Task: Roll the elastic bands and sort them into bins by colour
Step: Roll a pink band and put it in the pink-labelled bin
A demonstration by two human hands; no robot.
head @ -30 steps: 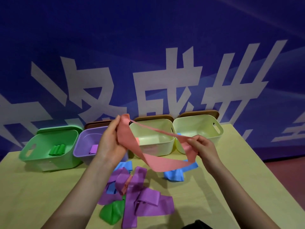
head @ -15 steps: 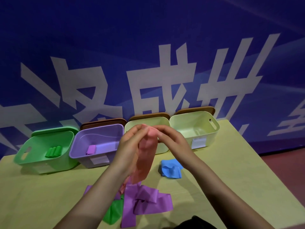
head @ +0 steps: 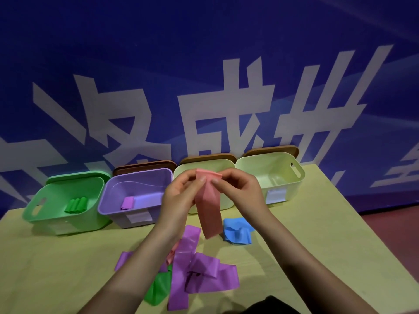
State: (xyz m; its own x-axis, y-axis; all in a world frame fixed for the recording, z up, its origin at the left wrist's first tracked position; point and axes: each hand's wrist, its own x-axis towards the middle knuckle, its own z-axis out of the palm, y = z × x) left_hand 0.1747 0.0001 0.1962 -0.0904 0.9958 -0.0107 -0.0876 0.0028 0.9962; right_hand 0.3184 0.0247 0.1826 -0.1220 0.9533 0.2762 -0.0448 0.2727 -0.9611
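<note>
A pink elastic band (head: 209, 209) hangs doubled over, flat, in front of the bins. My left hand (head: 181, 196) and my right hand (head: 240, 191) pinch its top edge from either side, above the table. Below them lies a loose pile: purple bands (head: 199, 268), a green band (head: 158, 291), a bit of pink band (head: 170, 254), and a blue band (head: 237, 230) to the right. The green bin (head: 56, 211) holds rolled green bands (head: 76, 205). The purple bin (head: 108, 200) holds one purple roll (head: 127, 203).
Two pale yellow bins stand at the back, one (head: 226, 164) behind my hands, the other (head: 283, 175) to its right. Brown lids lean behind the bins. The yellow table (head: 328, 234) ends at the right, with red floor beyond. A blue banner wall stands behind.
A second ago the pink band was stretched wide between my hands. My hands came together, and the band now hangs folded in half from both, held flat at its top edge.
</note>
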